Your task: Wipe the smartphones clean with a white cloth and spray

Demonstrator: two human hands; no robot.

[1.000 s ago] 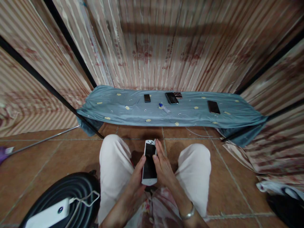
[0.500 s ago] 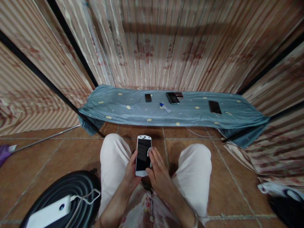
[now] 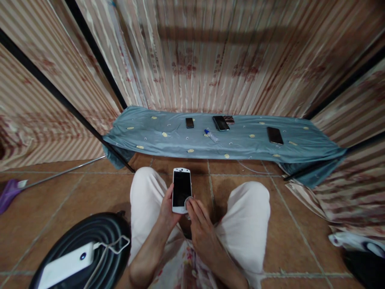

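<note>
Between my knees, a white smartphone (image 3: 182,186) with a dark screen is held upright, tilted toward me. My left hand (image 3: 169,208) grips it along its left side and lower edge. At the phone's lower right corner, my right hand (image 3: 198,214) presses a small pale wipe (image 3: 188,200) to the glass with its fingertips. The wipe is mostly covered by the fingers, and I cannot make out its material. A blue-capped clear bottle (image 3: 211,135) lies on the cloth-covered shelf in front.
On the blue cloth (image 3: 168,140) lie a small dark phone (image 3: 189,123), a black phone (image 3: 221,123) beside a patterned item (image 3: 229,120), and another dark phone (image 3: 274,135). A white power bank (image 3: 67,265) with a cable rests on a black round stool (image 3: 105,228). Black poles flank the shelf.
My right hand has moved the wipe down from the right side of the screen to the phone's lower right corner. The phone is slightly higher in view.
</note>
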